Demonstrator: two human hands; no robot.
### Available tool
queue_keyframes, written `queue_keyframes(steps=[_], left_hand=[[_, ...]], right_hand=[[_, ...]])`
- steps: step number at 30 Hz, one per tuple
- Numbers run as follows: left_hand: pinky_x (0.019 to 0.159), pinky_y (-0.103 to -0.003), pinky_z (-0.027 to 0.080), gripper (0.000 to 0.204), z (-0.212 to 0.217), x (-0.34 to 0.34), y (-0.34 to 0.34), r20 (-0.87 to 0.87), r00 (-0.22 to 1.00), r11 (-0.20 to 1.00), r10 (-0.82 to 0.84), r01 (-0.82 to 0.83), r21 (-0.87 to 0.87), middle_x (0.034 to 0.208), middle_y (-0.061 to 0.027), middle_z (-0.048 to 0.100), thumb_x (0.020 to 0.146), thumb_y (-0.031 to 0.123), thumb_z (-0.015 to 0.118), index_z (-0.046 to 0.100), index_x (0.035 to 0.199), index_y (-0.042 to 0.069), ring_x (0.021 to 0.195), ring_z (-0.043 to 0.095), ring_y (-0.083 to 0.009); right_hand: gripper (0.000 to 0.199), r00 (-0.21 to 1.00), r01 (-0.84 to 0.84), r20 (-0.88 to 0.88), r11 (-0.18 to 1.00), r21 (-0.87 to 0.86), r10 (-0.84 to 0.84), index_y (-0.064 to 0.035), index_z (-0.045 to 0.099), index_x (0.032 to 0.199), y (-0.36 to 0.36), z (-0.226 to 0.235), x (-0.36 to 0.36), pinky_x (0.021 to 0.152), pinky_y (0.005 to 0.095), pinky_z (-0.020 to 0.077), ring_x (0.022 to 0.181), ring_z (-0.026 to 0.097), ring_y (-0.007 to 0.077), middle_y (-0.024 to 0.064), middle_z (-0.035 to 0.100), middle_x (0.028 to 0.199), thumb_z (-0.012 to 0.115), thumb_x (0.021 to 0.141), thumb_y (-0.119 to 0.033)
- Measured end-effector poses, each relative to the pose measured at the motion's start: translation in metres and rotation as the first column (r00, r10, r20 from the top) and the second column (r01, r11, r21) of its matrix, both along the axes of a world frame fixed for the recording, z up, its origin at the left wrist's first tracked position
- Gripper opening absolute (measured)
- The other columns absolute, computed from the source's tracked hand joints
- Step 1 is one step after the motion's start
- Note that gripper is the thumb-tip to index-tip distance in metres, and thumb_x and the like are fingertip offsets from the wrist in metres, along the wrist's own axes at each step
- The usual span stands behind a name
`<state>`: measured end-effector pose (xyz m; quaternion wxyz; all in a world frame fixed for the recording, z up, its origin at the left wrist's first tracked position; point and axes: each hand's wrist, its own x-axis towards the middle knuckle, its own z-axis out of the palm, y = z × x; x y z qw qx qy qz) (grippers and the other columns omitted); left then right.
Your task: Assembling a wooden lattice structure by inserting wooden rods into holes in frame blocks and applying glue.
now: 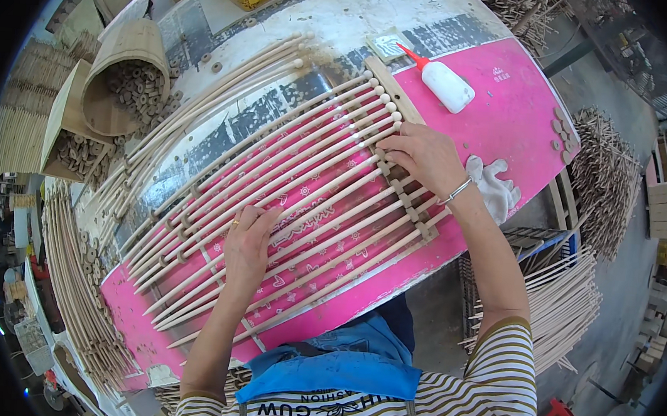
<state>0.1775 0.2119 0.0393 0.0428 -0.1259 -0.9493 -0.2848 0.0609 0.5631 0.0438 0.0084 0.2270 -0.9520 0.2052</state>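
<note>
Centrally, left hand (247, 245) curls over sticks (313, 194), right hand (424, 154) bunching fingertips at the rack's (427, 231) edge, both grips unclear; bare pink board (511, 104) spreads upper right.

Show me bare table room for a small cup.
Bare: the pink tabletop between the white bottle and the wooden discs, beyond the glove. Crowded: around the left hand and right hand, among pale rods.

Bottle (448, 87), glove (494, 188) right of rods (335, 183); discs (134, 90) in barrel (120, 45) left.
</note>
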Motion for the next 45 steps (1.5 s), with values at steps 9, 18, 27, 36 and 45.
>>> queue_keyframes(steps=[9, 18, 27, 36, 45], left_hand=[[0.079, -0.042, 0.054, 0.033, -0.006, 0.005, 0.002, -0.092, 0.994, 0.998, -0.060, 0.058, -0.022, 0.102, -0.0108, 0.062, 0.092, -0.001, 0.070, 0.075, 0.123, 0.008, 0.096, 0.063, -0.0306], [0.079, -0.043, 0.053, 0.031, -0.004, 0.003, 0.003, -0.050, 0.998, 1.000, -0.029, 0.029, -0.002, 0.103, -0.0108, 0.061, 0.093, 0.001, 0.071, 0.075, 0.123, 0.008, 0.096, 0.063, -0.0309], [0.078, -0.043, 0.053, 0.029, -0.001, 0.005, 0.003, -0.024, 1.000, 1.000, -0.001, 0.001, 0.005, 0.103, -0.0117, 0.062, 0.094, 0.000, 0.069, 0.075, 0.122, 0.007, 0.097, 0.064, -0.0313], [0.079, -0.042, 0.054, 0.027, 0.005, 0.000, -0.005, -0.005, 1.000, 1.000, -0.011, 0.011, 0.016, 0.103, -0.0117, 0.063, 0.095, 0.001, 0.068, 0.076, 0.121, 0.006, 0.097, 0.065, -0.0310], [0.078, -0.042, 0.054, 0.027, -0.001, 0.001, -0.001, -0.029, 1.000, 1.000, -0.006, 0.005, -0.013, 0.102, -0.0101, 0.063, 0.094, 0.001, 0.069, 0.076, 0.120, 0.006, 0.097, 0.065, -0.0298]], right_hand=[[0.022, 0.999, -0.021, 0.048, 0.999, -0.025, 0.022, -0.0180, 0.079, 0.114, 0.008, 0.001, 0.004, 0.078, 0.0414, 0.0558, 0.094, 0.070, 0.0257, 0.0036, 0.072, 0.097, 0.074, 0.094, -0.025], [0.017, 1.000, 0.006, 0.004, 0.985, -0.170, -0.005, -0.0118, 0.076, 0.108, 0.004, 0.002, 0.001, 0.076, 0.0403, 0.0557, 0.092, 0.072, 0.0251, 0.0046, 0.074, 0.096, 0.074, 0.094, -0.022], [0.009, 0.997, 0.075, 0.029, 0.995, -0.059, -0.074, -0.0106, 0.074, 0.090, 0.032, 0.008, 0.010, 0.075, 0.0441, 0.0543, 0.089, 0.070, 0.0279, 0.0059, 0.066, 0.089, 0.074, 0.092, -0.020], [0.011, 0.981, 0.093, 0.185, 0.978, -0.186, -0.058, -0.0081, 0.078, 0.101, 0.052, 0.003, 0.001, 0.076, 0.0379, 0.0538, 0.085, 0.068, 0.0249, 0.0063, 0.069, 0.093, 0.075, 0.094, -0.016], [0.022, 0.997, -0.058, 0.028, 0.973, -0.224, 0.066, -0.0140, 0.079, 0.117, 0.020, 0.008, -0.009, 0.077, 0.0374, 0.0528, 0.087, 0.065, 0.0234, 0.0061, 0.061, 0.093, 0.075, 0.095, -0.015]])
